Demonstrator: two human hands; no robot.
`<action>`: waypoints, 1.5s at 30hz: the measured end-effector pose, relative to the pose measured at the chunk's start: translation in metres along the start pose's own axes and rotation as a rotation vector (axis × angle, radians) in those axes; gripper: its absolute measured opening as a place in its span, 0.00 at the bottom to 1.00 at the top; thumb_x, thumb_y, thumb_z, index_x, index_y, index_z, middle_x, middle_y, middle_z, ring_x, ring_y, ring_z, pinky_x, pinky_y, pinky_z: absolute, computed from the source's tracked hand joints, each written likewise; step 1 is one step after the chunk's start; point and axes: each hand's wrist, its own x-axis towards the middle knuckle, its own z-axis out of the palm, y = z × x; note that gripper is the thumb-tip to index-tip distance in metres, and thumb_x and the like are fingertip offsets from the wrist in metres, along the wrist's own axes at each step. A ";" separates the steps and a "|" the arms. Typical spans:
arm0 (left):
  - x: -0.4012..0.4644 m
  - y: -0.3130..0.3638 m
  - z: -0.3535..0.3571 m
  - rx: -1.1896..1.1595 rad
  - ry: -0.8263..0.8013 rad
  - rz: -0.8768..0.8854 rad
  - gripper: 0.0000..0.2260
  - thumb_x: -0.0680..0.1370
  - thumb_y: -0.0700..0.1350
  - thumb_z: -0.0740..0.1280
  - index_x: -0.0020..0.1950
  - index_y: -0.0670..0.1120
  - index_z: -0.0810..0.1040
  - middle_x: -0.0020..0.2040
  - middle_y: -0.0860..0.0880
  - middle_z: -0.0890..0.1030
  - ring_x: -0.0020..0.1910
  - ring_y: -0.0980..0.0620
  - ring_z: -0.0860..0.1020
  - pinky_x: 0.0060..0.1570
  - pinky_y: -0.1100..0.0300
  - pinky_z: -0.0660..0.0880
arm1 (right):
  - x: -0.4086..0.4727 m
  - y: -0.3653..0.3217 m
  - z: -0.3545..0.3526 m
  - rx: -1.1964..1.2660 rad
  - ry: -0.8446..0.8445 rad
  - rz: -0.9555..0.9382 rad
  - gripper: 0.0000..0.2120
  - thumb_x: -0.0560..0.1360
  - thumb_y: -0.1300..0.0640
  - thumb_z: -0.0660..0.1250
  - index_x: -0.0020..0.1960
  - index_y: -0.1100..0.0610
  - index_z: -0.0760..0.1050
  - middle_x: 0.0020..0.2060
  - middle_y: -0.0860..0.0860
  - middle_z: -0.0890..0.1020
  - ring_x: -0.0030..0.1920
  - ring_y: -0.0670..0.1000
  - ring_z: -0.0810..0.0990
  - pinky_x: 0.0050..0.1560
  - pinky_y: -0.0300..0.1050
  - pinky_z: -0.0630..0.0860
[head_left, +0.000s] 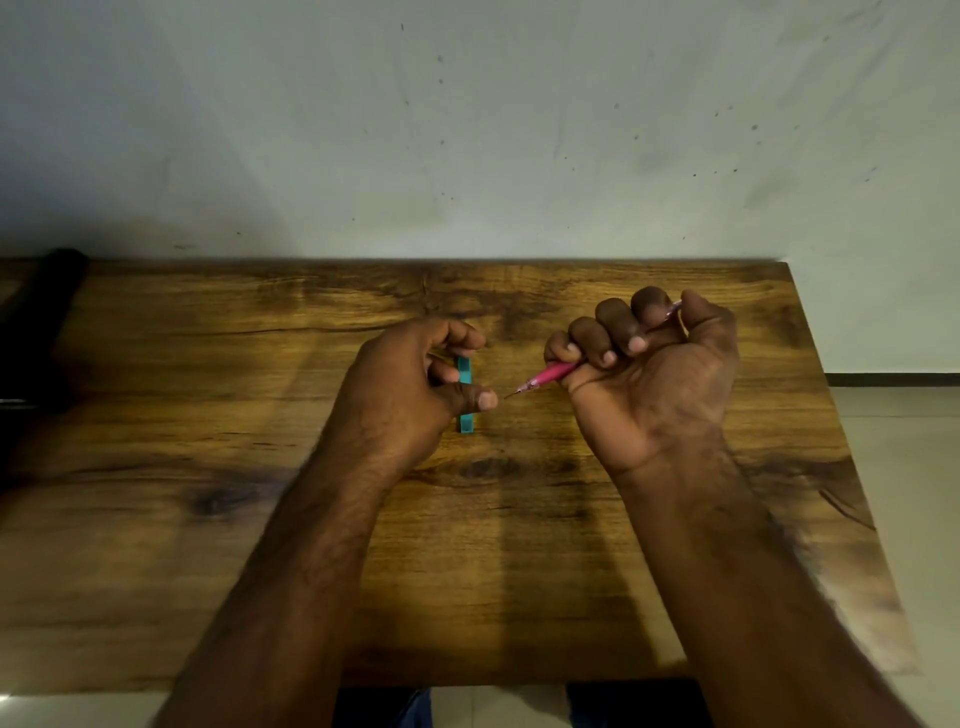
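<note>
My right hand grips a pink mechanical pencil in a fist, palm turned up, its thin tip pointing left toward my left thumb. My left hand hovers over the middle of the wooden table with its fingers curled. A small teal rectangular case lies on the table just under and behind my left thumb and fingers; whether the hand touches it I cannot tell. The pencil tip ends a short way from my left thumb.
The table butts against a pale grey wall. A dark object stands at the table's far left edge. Light floor tiles show to the right, and my knees in dark clothing show below the table's near edge.
</note>
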 end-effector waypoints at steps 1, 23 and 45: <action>0.000 0.000 0.000 -0.002 -0.001 0.003 0.22 0.68 0.42 0.83 0.57 0.58 0.82 0.52 0.61 0.83 0.47 0.59 0.81 0.42 0.65 0.75 | 0.000 0.000 0.000 0.003 0.000 0.000 0.20 0.81 0.44 0.52 0.35 0.54 0.66 0.26 0.48 0.61 0.29 0.49 0.58 0.37 0.45 0.63; 0.003 -0.003 0.001 0.032 -0.013 0.012 0.23 0.67 0.42 0.83 0.58 0.57 0.82 0.53 0.62 0.82 0.48 0.61 0.80 0.43 0.64 0.75 | 0.000 0.001 -0.002 -0.007 0.015 -0.007 0.21 0.80 0.44 0.52 0.33 0.54 0.66 0.25 0.49 0.61 0.28 0.49 0.57 0.35 0.44 0.64; 0.004 -0.004 0.002 0.047 -0.017 0.005 0.23 0.67 0.43 0.83 0.59 0.57 0.82 0.55 0.61 0.82 0.48 0.62 0.79 0.43 0.65 0.74 | 0.000 -0.001 -0.002 0.008 0.063 -0.040 0.21 0.80 0.46 0.52 0.32 0.54 0.66 0.24 0.49 0.61 0.27 0.50 0.58 0.33 0.44 0.66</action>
